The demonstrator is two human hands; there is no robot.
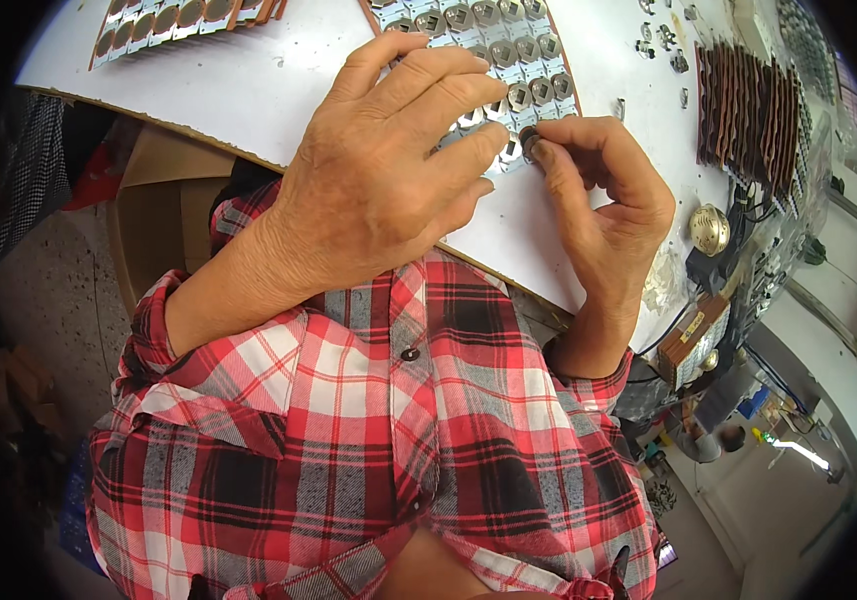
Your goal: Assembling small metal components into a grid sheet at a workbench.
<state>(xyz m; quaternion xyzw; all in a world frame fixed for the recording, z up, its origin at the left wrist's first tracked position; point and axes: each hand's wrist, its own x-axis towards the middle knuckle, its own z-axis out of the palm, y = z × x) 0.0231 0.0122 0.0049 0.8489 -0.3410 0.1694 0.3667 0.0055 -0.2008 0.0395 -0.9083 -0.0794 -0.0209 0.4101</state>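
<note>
A panel of circuit boards (pixel 566 72) lies on the white table, with rows of round silver metal parts (pixel 501 52) set on it. My left hand (pixel 378 165) stretches over the panel with its fingers apart. Those fingers cover part of the rows, and I see nothing held in them. At the panel's near right corner, my right hand (pixel 608 190) pinches a small dark round metal piece (pixel 528 140) between thumb and forefinger. The piece is against or just above the corner; contact is hard to tell, and the fingertips partly hide it.
Further panels with round brown discs (pixel 160 22) lie at the far left. Small loose metal parts (pixel 666 38) are scattered at the far right, near a stack of upright boards (pixel 748 115). A round metal object (pixel 709 230) sits by the right edge; below the table stands a cardboard box (pixel 173 205).
</note>
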